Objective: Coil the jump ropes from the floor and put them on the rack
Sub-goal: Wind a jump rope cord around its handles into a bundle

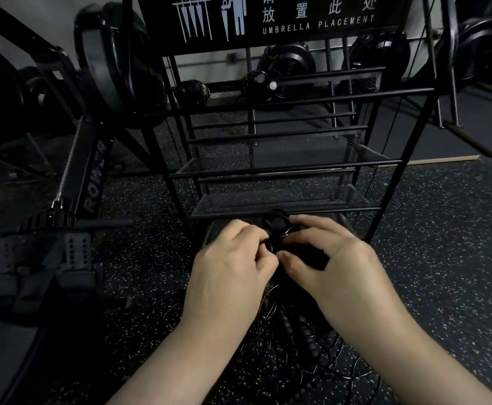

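here, left hand and right hand, fingers curled, together grip a coiled black jump rope just before the rack; loose rope lies below on the floor.

Bare hands, bare sleeveless forearms

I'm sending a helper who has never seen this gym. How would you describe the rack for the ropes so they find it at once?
Look on the speckled floor just right of the rowing machine. The rack is a black metal frame with thin crossbars and mesh shelves. Unlike the gear around it, it carries a sign reading UMBRELLA PLACEMENT.
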Demonstrator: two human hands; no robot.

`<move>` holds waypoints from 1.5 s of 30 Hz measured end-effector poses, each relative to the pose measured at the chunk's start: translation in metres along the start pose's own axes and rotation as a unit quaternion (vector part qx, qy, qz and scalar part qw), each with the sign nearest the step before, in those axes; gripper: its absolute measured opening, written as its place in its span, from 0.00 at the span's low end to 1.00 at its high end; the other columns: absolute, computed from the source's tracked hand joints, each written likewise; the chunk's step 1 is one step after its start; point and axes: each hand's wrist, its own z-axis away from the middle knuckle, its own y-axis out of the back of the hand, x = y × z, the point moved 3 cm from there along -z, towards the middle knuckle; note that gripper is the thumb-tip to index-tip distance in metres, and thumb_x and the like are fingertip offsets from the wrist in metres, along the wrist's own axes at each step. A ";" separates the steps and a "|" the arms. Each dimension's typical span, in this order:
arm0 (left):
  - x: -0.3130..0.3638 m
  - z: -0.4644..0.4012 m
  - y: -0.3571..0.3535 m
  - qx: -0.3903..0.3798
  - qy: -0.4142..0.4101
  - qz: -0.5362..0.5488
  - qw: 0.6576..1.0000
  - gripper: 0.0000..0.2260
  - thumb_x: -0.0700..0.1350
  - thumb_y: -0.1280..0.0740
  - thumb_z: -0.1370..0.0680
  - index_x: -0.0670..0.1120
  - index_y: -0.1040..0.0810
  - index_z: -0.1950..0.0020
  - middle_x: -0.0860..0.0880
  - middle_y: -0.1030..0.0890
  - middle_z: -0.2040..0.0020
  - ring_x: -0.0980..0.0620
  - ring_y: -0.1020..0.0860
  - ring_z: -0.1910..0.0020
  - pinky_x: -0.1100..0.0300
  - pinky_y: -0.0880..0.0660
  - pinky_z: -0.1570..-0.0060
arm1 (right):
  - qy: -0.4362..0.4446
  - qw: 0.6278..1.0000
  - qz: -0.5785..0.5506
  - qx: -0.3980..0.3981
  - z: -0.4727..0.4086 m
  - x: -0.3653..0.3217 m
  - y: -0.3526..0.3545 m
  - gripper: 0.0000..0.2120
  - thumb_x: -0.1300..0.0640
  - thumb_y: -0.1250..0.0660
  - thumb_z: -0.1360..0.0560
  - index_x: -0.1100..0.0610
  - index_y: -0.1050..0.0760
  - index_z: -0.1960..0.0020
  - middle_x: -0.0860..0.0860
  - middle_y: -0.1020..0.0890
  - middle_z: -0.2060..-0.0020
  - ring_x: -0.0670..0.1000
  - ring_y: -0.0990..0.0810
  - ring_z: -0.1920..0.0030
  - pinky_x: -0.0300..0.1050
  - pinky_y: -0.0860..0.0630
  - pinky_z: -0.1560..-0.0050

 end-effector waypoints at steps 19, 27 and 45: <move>0.001 -0.005 0.002 -0.044 0.148 0.200 0.968 0.06 0.39 0.28 0.25 0.51 0.16 0.55 0.59 0.19 0.55 0.58 0.20 0.50 0.60 0.24 0.49 | 0.001 0.997 -0.072 -0.003 0.000 -0.007 0.002 0.04 0.48 0.27 0.26 0.38 0.19 0.54 0.30 0.26 0.36 0.29 0.29 0.35 0.31 0.35 0.37; 0.002 0.001 -0.002 -0.070 0.099 0.168 0.978 0.05 0.43 0.30 0.22 0.49 0.14 0.49 0.61 0.19 0.51 0.60 0.20 0.49 0.61 0.23 0.49 | -0.041 0.998 0.043 -0.009 -0.002 -0.012 0.005 0.05 0.45 0.27 0.25 0.42 0.20 0.51 0.28 0.27 0.35 0.34 0.27 0.37 0.38 0.29 0.38; 0.015 0.004 -0.012 -0.061 0.126 0.163 0.977 0.10 0.36 0.28 0.25 0.52 0.17 0.56 0.59 0.20 0.56 0.57 0.21 0.55 0.61 0.26 0.57 | -0.066 0.988 0.124 -0.064 -0.005 -0.015 0.011 0.12 0.45 0.36 0.22 0.47 0.24 0.40 0.40 0.22 0.46 0.47 0.22 0.45 0.50 0.23 0.43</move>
